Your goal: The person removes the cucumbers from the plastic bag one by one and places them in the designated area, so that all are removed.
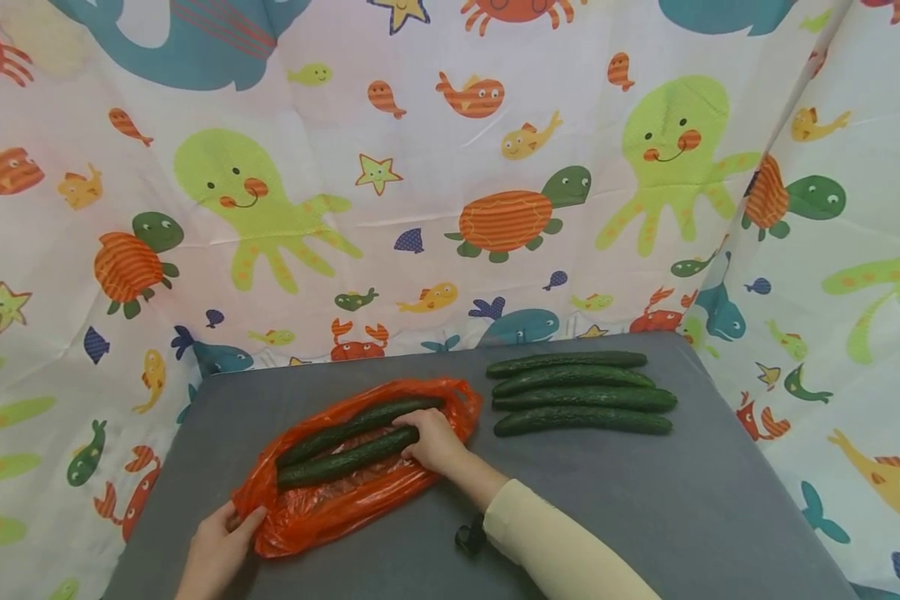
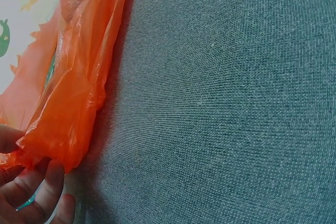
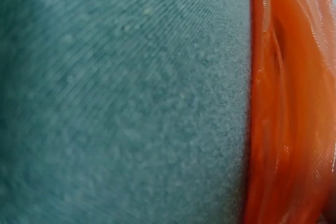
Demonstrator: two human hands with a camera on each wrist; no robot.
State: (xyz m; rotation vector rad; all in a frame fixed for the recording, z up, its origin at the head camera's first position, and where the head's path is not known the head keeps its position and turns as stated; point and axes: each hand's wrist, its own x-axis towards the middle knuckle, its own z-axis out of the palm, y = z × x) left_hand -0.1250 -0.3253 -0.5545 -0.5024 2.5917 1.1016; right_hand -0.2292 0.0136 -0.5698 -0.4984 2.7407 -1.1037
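Observation:
An orange plastic bag (image 1: 337, 506) lies spread on the grey table, two dark green cucumbers side by side in it. The right hand (image 1: 437, 442) grips the right end of the nearer cucumber (image 1: 345, 461); the farther cucumber (image 1: 356, 423) lies just behind it. At the bag's lower left corner the left hand (image 1: 221, 542) pinches the plastic. The left wrist view shows the left hand (image 2: 37, 192) with thumb and fingers on the bunched bag (image 2: 68, 124). In the right wrist view the bag's side (image 3: 289, 129) shows, and the right hand is mostly out of frame.
Several cucumbers (image 1: 585, 398) lie in a stack of rows at the table's back right. A small dark object (image 1: 468, 537) sits beside the right sleeve, near the wrist. A patterned curtain (image 1: 420, 208) hangs behind the grey table (image 1: 607, 500) and along its sides.

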